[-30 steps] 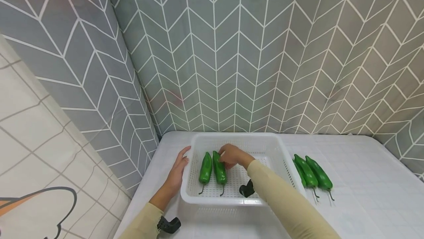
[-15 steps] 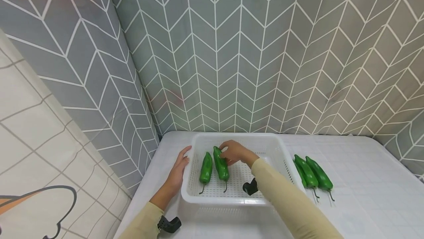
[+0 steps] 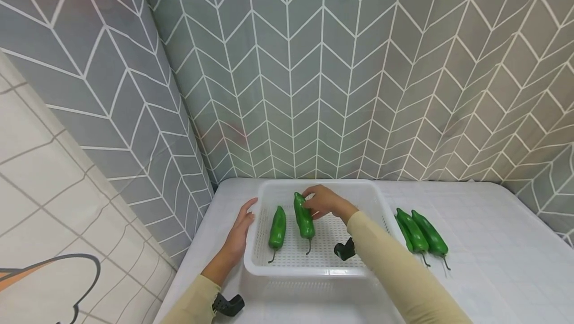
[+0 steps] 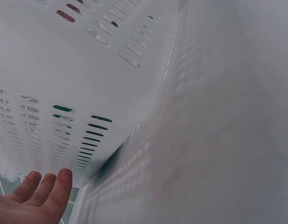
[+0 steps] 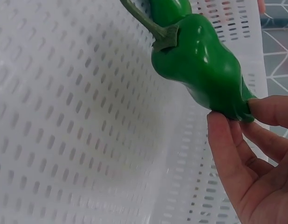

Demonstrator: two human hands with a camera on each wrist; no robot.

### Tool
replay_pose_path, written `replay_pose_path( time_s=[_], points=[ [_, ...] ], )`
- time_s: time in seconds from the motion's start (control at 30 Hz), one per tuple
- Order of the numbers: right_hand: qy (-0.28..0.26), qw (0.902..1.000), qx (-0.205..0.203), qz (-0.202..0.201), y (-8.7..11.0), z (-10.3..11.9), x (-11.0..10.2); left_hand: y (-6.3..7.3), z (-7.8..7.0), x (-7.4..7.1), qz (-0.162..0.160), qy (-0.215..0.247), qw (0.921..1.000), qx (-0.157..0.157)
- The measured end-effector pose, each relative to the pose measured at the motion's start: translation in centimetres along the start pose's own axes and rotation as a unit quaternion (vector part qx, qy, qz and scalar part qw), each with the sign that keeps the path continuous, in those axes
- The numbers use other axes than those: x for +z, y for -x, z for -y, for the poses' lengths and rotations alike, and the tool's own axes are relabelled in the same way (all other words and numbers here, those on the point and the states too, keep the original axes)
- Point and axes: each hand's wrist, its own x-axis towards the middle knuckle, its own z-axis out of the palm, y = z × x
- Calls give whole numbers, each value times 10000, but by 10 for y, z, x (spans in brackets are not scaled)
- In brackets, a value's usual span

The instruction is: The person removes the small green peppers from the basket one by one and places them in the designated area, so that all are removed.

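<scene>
In the head view, my right hand (image 3: 326,201) pinches a long green pepper (image 3: 305,223) inside a white perforated plastic basket (image 3: 314,272). The right wrist view has the thumb and fingers on the narrow end of this pepper (image 5: 204,63), its stem pointing away from the hand. Another green pepper (image 3: 277,229) lies to its left in the basket, partly hidden behind the held one in the right wrist view. My left hand (image 3: 237,237) is at the basket's left side, fingers extended along the outer wall. The left wrist view shows those fingers beside the slotted wall (image 4: 87,70).
Several green peppers (image 3: 432,234) lie close together on the white-covered table (image 3: 498,264), right of the basket. Patterned grey cloth (image 3: 314,89) hangs behind the table and along its left. Black wrist devices (image 3: 228,305) sit on both forearms.
My right hand has shifted the pepper slightly right and toward the far side of the basket, away from the other pepper. The left hand stays at the basket's left side.
</scene>
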Motion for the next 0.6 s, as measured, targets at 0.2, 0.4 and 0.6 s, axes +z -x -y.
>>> replay_pose_path(
  time_s=[0.2,0.4,0.6],
  points=[
    [-187,9998,2,5,1,-5,-7,0,1,-1,40,-21,10000,38],
    [-128,9999,14,-77,5,-7,-15,0,2,-2,35,11,10000,-18],
    [-52,9999,39,-105,10,-7,-24,0,1,-2,3,-62,10000,-27]
  ],
)
